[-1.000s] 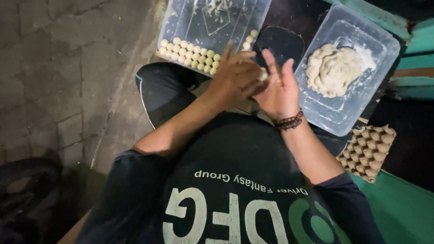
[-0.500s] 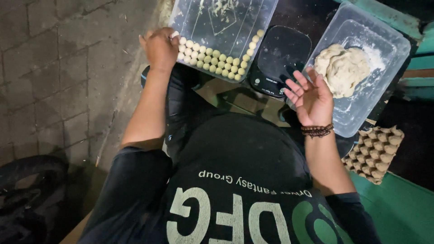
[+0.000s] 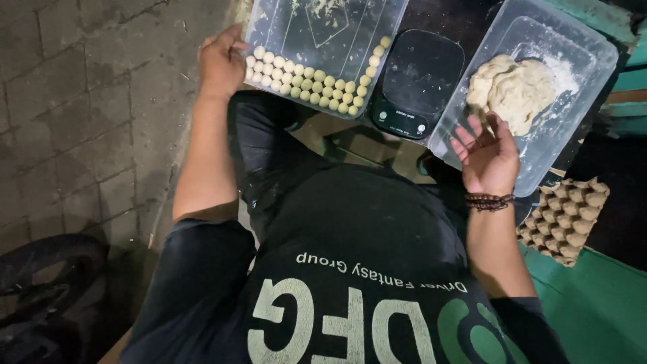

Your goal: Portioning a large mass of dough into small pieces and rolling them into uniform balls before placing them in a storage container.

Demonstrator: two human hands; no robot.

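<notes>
Since half a second ago, both hands have barely shifted. Left hand (image 3: 221, 64), fingers curled, rests at the corner of the clear plastic tub (image 3: 323, 40) beside its rows of small pale dough balls (image 3: 310, 79). Right hand (image 3: 488, 154) hovers open and empty over the clear plastic container (image 3: 579, 101), near the floured dough lump (image 3: 512, 91).

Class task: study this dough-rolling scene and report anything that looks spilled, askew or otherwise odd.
Little stands out. White flour is smeared over the floor of the right-hand clear tub around the dough lump. The dough balls lie in tidy rows in the left tub. The scale sits flat between them.
</notes>
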